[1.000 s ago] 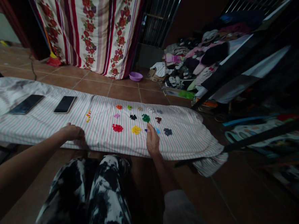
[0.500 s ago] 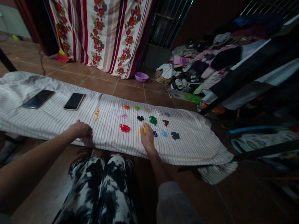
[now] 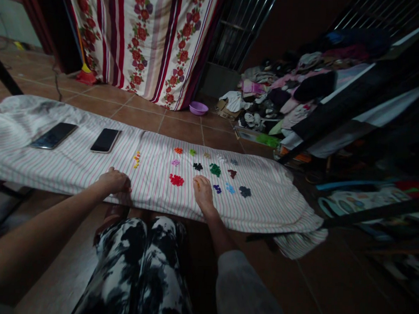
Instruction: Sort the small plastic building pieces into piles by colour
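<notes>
My right hand (image 3: 203, 193) rests on the striped cloth with its fingers curled down. A little yellow shows at its fingers; the small yellow pieces there are mostly hidden by the hand. Left of it lies a pile of small red pieces (image 3: 176, 180), and on its right are dark blue pieces (image 3: 217, 189). Behind it sit black pieces (image 3: 197, 166) and green pieces (image 3: 215, 169). My left hand (image 3: 114, 181) is closed near the cloth's front edge, its fingertips hidden. Beyond it lies a short line of yellow, orange and white pieces (image 3: 137, 159).
Two phones, a dark one (image 3: 54, 135) and a light-edged one (image 3: 105, 140), lie on the cloth (image 3: 154, 187) at left. More colour piles, such as light blue (image 3: 230, 188) and grey (image 3: 244, 192), stand to the right. Behind are a purple basin (image 3: 198, 108) and heaped clothes (image 3: 270, 92).
My right hand has turned and closed further over the yellow pieces, which showed more before. My left hand stays about where it was. The view has shifted slightly.
</notes>
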Action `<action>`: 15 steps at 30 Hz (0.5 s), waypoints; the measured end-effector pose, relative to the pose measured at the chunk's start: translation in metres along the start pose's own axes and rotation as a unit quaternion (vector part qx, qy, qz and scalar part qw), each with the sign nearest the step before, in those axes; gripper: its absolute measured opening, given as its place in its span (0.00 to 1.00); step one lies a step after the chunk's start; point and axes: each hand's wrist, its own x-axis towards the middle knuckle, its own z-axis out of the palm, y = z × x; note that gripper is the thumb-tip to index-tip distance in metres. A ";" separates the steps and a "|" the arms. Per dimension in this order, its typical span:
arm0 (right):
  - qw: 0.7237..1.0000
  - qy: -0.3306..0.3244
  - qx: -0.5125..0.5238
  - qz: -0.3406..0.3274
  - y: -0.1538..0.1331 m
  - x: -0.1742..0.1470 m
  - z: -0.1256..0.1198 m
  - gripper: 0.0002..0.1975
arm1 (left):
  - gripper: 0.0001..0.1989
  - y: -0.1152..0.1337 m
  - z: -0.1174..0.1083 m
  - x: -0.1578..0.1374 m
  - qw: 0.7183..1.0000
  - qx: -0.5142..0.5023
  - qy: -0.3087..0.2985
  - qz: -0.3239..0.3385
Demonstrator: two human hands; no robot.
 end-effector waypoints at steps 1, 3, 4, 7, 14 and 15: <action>1.000 0.000 0.006 0.004 -0.001 0.000 -0.001 0.15 | 0.20 0.000 -0.001 -0.001 1.000 -0.003 -0.001 -0.004; 1.000 0.004 0.023 0.018 -0.002 0.000 -0.002 0.17 | 0.19 0.001 -0.002 -0.002 1.000 -0.002 -0.009 -0.008; 0.999 0.009 0.033 0.030 -0.003 0.000 -0.003 0.17 | 0.19 0.002 -0.003 -0.003 1.000 0.001 -0.012 -0.007; 0.993 0.031 0.069 0.089 -0.002 0.000 -0.005 0.19 | 0.18 0.002 -0.004 -0.003 1.000 0.016 -0.013 -0.002; 0.976 0.092 0.134 0.147 -0.001 -0.001 -0.007 0.20 | 0.19 0.000 0.000 0.001 1.000 0.003 -0.011 -0.006; 0.975 0.101 0.133 0.146 -0.001 -0.001 -0.007 0.20 | 0.19 0.000 0.002 0.002 1.000 -0.003 -0.011 -0.018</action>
